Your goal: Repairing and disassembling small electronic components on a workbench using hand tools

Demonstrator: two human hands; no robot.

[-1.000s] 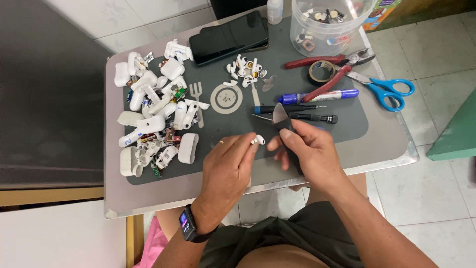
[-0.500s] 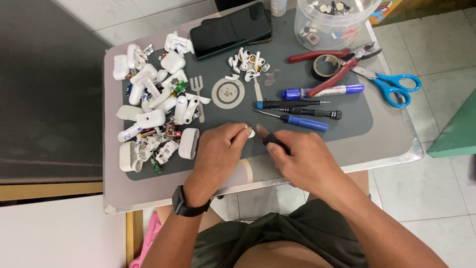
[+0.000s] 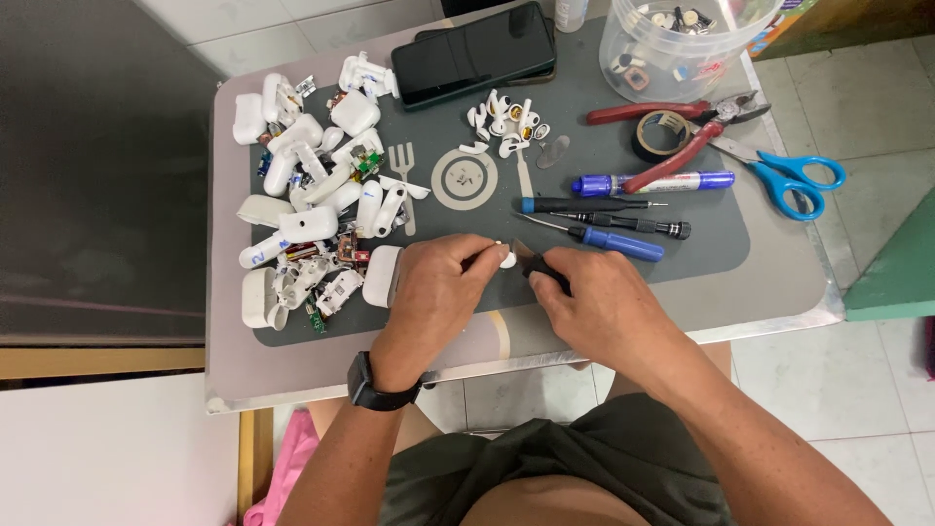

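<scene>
My left hand (image 3: pixel 433 292) now closed tighter round the small white earbud piece (image 3: pixel 506 258), my right hand (image 3: pixel 594 307) lowered from its raised pose, its dark blade (image 3: pixel 531 261) brought against the piece, hands now touching

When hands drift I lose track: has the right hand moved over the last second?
Yes, slightly. The right hand, then overlapping the screwdriver tips, now sits just clear of the blue screwdriver, nearer the grey mat front edge.

Blue-handled scissors (image 3: pixel 791 178), red-handled pliers (image 3: pixel 672 131), blue screwdrivers (image 3: pixel 604 237) and white earbud cases (image 3: pixel 302 195) lie on a dark grey mat (image 3: pixel 701 229).
</scene>
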